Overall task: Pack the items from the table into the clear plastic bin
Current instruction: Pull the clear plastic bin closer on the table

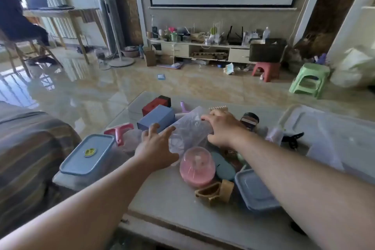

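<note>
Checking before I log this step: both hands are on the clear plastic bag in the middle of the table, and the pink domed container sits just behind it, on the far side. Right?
Not quite. Both the left hand and right hand are on the clear plastic bag, but the pink domed container sits in front of it, on the near side toward the person. The head view shows this.

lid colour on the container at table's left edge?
Light blue lid, yellow round sticker on it; head view.

Glossy tiled floor (85, 91), crinkled plastic bag (190, 128)
</note>
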Demonstrator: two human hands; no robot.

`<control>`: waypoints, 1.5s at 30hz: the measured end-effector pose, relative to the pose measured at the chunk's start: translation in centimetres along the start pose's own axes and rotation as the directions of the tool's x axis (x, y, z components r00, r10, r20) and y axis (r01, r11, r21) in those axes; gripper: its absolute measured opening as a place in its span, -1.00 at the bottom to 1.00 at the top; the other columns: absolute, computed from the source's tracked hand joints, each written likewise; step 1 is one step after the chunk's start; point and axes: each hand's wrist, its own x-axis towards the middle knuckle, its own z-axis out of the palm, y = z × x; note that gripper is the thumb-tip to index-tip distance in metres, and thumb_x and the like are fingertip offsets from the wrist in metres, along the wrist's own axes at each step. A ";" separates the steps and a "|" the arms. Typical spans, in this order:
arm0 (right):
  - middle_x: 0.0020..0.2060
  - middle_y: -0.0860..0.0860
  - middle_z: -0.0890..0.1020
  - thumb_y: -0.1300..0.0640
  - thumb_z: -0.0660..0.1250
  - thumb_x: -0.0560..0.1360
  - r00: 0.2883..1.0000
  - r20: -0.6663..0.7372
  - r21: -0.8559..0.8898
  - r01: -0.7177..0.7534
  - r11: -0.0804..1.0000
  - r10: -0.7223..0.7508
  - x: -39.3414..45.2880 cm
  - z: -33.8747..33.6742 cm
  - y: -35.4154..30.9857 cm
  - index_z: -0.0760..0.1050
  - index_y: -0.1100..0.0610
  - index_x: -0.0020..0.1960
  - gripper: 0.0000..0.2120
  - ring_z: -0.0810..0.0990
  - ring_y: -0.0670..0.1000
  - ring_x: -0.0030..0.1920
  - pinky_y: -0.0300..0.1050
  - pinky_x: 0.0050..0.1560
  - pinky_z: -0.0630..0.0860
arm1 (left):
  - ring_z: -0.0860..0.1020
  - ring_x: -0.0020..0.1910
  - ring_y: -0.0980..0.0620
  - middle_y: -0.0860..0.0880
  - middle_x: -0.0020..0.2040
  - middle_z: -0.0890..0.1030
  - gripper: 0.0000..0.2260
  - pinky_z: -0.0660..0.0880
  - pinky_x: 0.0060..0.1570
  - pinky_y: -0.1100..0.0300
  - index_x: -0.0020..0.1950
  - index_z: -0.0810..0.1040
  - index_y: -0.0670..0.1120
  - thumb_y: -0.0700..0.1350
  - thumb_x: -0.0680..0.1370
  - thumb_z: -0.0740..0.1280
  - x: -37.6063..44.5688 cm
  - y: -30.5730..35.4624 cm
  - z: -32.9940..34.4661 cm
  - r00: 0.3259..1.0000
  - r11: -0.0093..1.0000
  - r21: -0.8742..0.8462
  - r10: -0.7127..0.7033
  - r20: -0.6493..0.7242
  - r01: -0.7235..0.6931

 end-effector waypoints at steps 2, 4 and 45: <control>0.52 0.00 0.29 0.14 0.41 0.48 1.000 0.011 -0.045 -0.014 0.999 0.014 3.5 1.4 1.3 0.27 -0.16 0.58 -0.28 0.31 0.17 0.48 0.14 0.40 0.43 | 0.16 0.53 -0.29 -0.09 0.58 0.06 -0.15 0.43 0.34 -0.22 0.59 0.08 0.32 0.28 0.42 0.47 2.0 -0.7 2.1 0.998 0.998 -0.036 -0.053 0.041 0.055; 0.59 -0.03 0.13 0.16 0.45 0.46 0.995 0.067 -0.080 -0.067 0.995 0.072 6.9 2.9 2.7 0.13 -0.26 0.60 -0.14 0.30 0.20 0.49 0.09 0.27 0.50 | 0.18 0.53 -0.28 -0.10 0.56 0.10 -0.15 0.41 0.35 -0.22 0.56 0.03 0.36 0.25 0.42 0.47 3.2 -1.5 4.3 0.994 0.989 -0.104 -0.099 0.054 0.104; 0.52 0.17 0.39 0.00 0.52 0.53 0.622 0.456 -0.099 -0.675 0.731 0.636 -32.0 -6.8 32.8 0.18 0.05 0.64 -0.20 0.60 0.18 0.28 0.01 0.07 0.64 | 0.27 0.53 -0.31 -0.30 0.65 -0.03 0.04 0.34 0.38 -0.10 0.67 -0.27 0.00 0.01 0.55 0.51 -4.8 44.4 7.2 0.638 0.696 0.286 0.315 0.702 -0.659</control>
